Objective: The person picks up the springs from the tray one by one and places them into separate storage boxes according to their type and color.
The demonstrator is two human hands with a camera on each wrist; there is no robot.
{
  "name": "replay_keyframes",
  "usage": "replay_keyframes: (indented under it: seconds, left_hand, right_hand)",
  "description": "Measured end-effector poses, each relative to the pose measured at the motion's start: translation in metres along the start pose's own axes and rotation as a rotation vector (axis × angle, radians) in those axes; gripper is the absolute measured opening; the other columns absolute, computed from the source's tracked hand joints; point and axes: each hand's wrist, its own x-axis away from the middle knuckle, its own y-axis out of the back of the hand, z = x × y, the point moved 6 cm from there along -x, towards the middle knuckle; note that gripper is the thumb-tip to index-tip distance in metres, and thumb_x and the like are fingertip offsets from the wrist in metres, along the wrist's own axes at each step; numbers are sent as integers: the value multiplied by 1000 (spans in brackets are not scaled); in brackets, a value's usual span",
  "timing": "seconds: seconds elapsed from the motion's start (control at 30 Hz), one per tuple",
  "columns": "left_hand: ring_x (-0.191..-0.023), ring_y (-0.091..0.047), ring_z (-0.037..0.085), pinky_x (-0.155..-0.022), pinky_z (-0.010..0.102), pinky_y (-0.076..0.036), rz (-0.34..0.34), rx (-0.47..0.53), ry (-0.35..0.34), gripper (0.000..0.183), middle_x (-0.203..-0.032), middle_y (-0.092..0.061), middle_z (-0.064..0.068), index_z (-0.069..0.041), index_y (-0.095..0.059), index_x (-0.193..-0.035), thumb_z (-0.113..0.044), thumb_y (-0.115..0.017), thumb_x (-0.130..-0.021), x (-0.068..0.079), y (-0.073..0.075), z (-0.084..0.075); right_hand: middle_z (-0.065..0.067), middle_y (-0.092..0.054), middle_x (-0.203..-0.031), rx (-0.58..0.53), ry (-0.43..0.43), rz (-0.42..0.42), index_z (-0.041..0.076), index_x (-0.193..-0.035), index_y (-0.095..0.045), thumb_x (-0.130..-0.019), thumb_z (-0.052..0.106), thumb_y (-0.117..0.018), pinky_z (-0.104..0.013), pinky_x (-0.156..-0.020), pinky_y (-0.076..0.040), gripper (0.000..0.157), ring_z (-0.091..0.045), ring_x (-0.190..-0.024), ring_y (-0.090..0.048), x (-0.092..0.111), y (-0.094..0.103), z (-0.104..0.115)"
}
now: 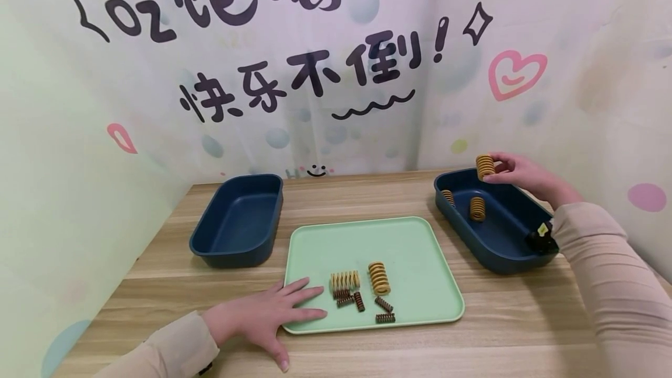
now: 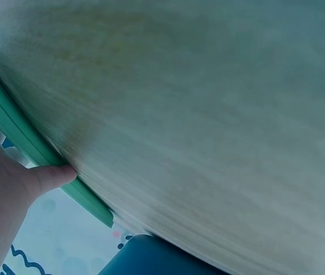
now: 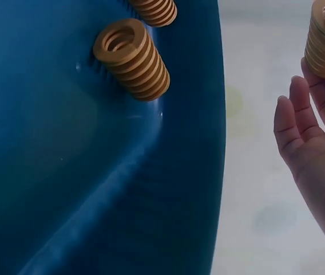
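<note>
My right hand (image 1: 517, 172) pinches a thick yellow coil spring (image 1: 485, 167) above the far end of the right blue bin (image 1: 493, 261). Two similar yellow springs (image 1: 477, 209) lie in that bin; the right wrist view shows one yellow spring (image 3: 133, 59) close up. With fingers spread, my left hand (image 1: 268, 314) rests at the left edge of the light green tray (image 1: 415, 244). On the tray lie two yellow springs (image 1: 379, 278) and several small dark brown springs (image 1: 385, 318), gathered near its front middle.
Another blue bin (image 1: 236, 255), with nothing inside, stands left of the tray. All sit on a wood-grain table (image 1: 336, 197). A printed curtain (image 1: 315, 139) hangs behind the table's far edge.
</note>
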Motion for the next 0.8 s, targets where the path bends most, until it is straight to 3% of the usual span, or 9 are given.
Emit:
replay_keyframes:
  seconds: [0.37, 0.53, 0.8]
  left_hand:
    - [-138, -6, 38, -95, 68, -23, 7, 11, 2, 90, -155, -6, 4, -35, -22, -145, -58, -66, -71, 0, -1, 0]
    - [-138, -6, 39, -95, 68, -23, 4, 5, -6, 89, -155, -5, 4, -35, -21, -145, -62, -63, -71, 0, -2, 1]
    - [-138, -6, 39, -95, 68, -23, 1, 1, 0, 89, -155, -6, 4, -35, -21, -145, -61, -64, -71, 0, -1, 1]
  right_hand:
    - [-23, -49, -120, 46, 7, 27, -3, -137, -29, -91, 30, -57, -39, -86, -43, 64, -29, -104, -49, -2, -5, -2]
    - [-23, -50, -120, 42, 4, 69, -2, -137, -29, -91, 31, -56, -38, -85, -43, 62, -31, -104, -49, -9, -11, -10]
    - [-29, -45, -125, 82, -18, 102, -5, -138, -28, -89, 31, -59, -51, -90, -37, 68, -39, -108, -44, -15, -22, -19]
